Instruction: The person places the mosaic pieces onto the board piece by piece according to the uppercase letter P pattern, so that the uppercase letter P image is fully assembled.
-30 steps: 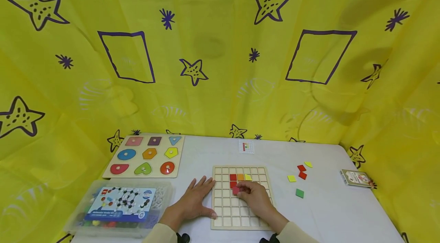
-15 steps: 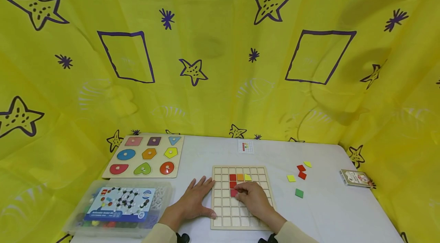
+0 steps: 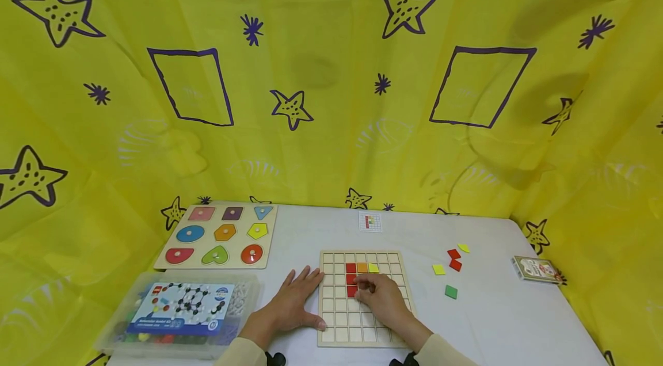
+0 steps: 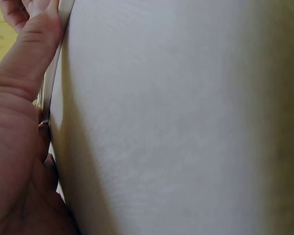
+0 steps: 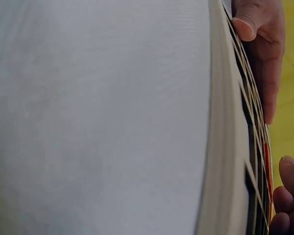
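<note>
A wooden grid board point(image 3: 362, 334) lies on the white table in the head view. Three red tiles run down one column, the lowest red tile point(image 3: 351, 292) lying flat in its cell. An orange tile point(image 3: 362, 267) and a yellow tile point(image 3: 373, 267) sit beside the top red one. My right hand point(image 3: 385, 300) hovers over the board, bent fingertips right at the lowest red tile. In the right wrist view its thumb point(image 5: 291, 176) and fingers are apart, with no tile between them. My left hand point(image 3: 294, 305) steadies the board's left edge, fingers spread and thumb at the lower corner.
Loose tiles, red, yellow and green point(image 3: 451, 292), lie right of the board. A pattern card point(image 3: 370, 221) is behind it, and a card box point(image 3: 537, 269) at far right. On the left are a shape puzzle point(image 3: 238, 251) and a plastic case point(image 3: 243, 320).
The red tile that my right thumb and finger pinched has gone down flat into its cell below the other two reds. My left hand has stayed in place.
</note>
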Action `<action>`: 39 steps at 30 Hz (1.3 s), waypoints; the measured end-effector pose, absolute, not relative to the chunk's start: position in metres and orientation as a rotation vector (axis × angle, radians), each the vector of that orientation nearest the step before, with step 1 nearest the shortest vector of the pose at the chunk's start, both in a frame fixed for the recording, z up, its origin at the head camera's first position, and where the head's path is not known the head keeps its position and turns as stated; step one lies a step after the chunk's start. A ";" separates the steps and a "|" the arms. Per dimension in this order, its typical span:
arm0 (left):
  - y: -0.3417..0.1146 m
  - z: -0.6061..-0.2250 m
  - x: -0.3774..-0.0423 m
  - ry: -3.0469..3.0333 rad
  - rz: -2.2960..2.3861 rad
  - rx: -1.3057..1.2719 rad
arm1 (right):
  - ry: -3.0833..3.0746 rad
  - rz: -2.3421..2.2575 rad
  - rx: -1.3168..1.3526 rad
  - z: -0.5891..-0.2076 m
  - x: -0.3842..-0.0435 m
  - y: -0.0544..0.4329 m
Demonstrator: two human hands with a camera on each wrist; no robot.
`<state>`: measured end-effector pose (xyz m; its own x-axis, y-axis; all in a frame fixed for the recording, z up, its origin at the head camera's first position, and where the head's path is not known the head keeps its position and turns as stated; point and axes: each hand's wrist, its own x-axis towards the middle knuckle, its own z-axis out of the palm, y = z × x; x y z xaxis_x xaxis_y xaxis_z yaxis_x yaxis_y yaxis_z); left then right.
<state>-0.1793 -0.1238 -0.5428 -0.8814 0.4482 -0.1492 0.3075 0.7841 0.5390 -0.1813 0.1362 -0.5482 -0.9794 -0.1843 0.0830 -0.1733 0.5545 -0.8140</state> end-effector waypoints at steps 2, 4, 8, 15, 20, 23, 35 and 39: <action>-0.124 -0.543 -0.179 2.709 0.750 0.588 | 2.714 -1.506 -0.290 -0.545 -0.182 0.137; -0.124 -0.544 -0.179 2.709 0.753 0.587 | 2.678 -1.559 -0.260 -0.543 -0.183 0.138; -0.124 -0.545 -0.179 2.710 0.759 0.588 | 2.662 -1.612 -0.222 -0.537 -0.185 0.140; -0.125 -0.547 -0.179 2.712 0.749 0.591 | 2.683 -1.665 -0.174 -0.531 -0.194 0.149; -0.125 -0.547 -0.180 2.712 0.746 0.587 | 2.720 -1.657 -0.117 -0.526 -0.205 0.166; -0.124 -0.547 -0.180 2.711 0.748 0.579 | 2.744 -1.637 -0.074 -0.522 -0.210 0.182; -0.124 -0.549 -0.180 2.714 0.750 0.576 | 2.915 -1.536 0.040 -0.514 -0.220 0.277; -0.125 -0.549 -0.180 2.715 0.743 0.586 | 2.916 -1.516 0.111 -0.515 -0.217 0.310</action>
<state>-0.1801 -0.1246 -0.5494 -0.8832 0.4459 -0.1452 0.3098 0.7873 0.5331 -0.2174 0.3103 -0.5150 -0.9870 0.1269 0.0985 -0.0077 0.5748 -0.8182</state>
